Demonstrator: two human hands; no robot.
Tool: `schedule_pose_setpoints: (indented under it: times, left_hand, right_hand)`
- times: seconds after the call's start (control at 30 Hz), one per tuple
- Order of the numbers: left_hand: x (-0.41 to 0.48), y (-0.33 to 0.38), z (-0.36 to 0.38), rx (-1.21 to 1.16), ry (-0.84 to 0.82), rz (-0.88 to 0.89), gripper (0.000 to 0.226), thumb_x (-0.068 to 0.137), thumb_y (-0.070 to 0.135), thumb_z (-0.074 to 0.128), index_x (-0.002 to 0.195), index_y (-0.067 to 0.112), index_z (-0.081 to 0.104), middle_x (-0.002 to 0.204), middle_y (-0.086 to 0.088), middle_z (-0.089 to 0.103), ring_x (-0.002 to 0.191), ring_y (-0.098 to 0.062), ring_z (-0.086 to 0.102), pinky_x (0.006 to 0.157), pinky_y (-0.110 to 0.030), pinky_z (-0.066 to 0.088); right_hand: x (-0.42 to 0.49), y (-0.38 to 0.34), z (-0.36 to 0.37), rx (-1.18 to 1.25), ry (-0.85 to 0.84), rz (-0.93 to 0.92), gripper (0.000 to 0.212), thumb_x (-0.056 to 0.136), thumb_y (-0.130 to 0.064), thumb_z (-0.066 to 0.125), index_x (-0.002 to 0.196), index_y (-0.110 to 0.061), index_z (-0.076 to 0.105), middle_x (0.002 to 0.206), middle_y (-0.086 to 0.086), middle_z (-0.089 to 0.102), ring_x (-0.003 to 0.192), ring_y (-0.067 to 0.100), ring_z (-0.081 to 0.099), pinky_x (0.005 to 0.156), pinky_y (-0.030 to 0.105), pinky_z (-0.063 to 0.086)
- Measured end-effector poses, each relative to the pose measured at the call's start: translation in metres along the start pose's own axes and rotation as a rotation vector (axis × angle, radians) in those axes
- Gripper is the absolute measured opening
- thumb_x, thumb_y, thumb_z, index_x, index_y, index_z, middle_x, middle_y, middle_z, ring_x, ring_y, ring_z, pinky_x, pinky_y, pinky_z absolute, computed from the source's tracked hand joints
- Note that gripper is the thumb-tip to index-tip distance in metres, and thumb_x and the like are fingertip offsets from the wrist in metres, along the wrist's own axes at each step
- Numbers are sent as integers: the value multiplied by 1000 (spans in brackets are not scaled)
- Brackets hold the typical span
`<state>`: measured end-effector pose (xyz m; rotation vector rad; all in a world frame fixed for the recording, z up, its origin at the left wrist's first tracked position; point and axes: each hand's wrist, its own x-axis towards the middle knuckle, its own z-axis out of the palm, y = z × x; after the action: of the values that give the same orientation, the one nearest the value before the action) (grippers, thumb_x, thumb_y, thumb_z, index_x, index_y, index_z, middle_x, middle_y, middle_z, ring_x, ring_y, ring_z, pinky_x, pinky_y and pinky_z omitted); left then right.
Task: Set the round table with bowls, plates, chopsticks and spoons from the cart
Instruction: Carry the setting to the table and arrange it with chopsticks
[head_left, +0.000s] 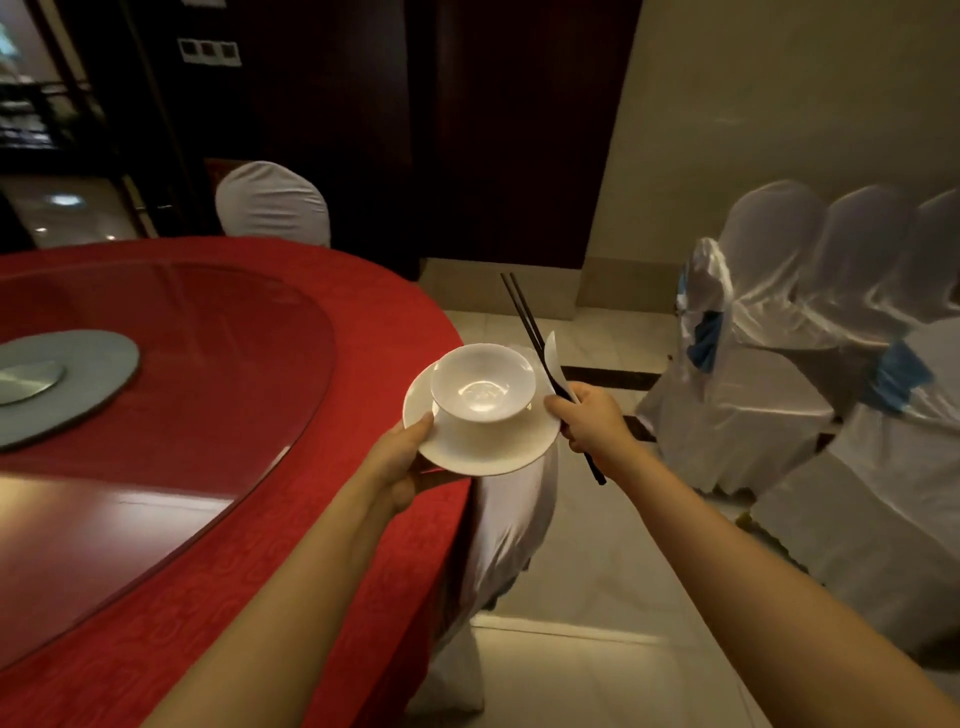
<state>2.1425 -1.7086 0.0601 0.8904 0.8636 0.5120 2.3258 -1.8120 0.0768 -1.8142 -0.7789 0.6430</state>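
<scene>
A white bowl (483, 382) stands on a white plate (498, 447). My left hand (405, 460) grips the plate's left rim from below, thumb on top, holding it just off the right edge of the round table (363, 322) with its red cloth. My right hand (592, 421) grips a pair of black chopsticks (524, 317) and a white spoon (551, 353), and its thumb touches the plate's right rim. The chopsticks point up and away. The cart is out of view.
A glass turntable (218, 374) with a grey round base (88, 374) covers the table's middle. A white-covered chair (514, 519) stands under the plate. More covered chairs (779, 332) with blue sashes stand at the right; another chair (272, 202) is beyond the table.
</scene>
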Motion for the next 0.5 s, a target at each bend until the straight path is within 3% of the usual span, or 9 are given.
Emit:
schedule_pose_setpoints:
  times: [0.2, 0.33, 0.5]
  left_hand:
    - [45, 23, 0, -52, 132, 58, 30, 96, 25, 48, 125, 18, 50, 95, -5, 62, 82, -22, 61, 60, -40, 57]
    - [78, 28, -22, -103, 224, 73, 31, 95, 26, 48, 126, 19, 48, 103, -6, 60, 89, -23, 60, 63, -41, 55]
    - [116, 19, -59, -177, 382, 56, 20, 96, 15, 43, 114, 8, 50, 90, -6, 57, 80, -18, 56, 54, -34, 52]
  right_hand:
    - [88, -2, 19, -3, -142, -24, 16, 88, -11, 52, 93, -1, 63, 65, 9, 45, 49, 14, 37, 43, 24, 31]
    - [136, -2, 52, -35, -239, -77, 23, 87, -7, 50, 68, -18, 57, 55, 1, 40, 46, 11, 34, 39, 20, 28]
    - [193, 10, 99, -161, -359, -128, 16, 85, -8, 52, 71, -13, 58, 57, 1, 45, 50, 14, 38, 45, 24, 31]
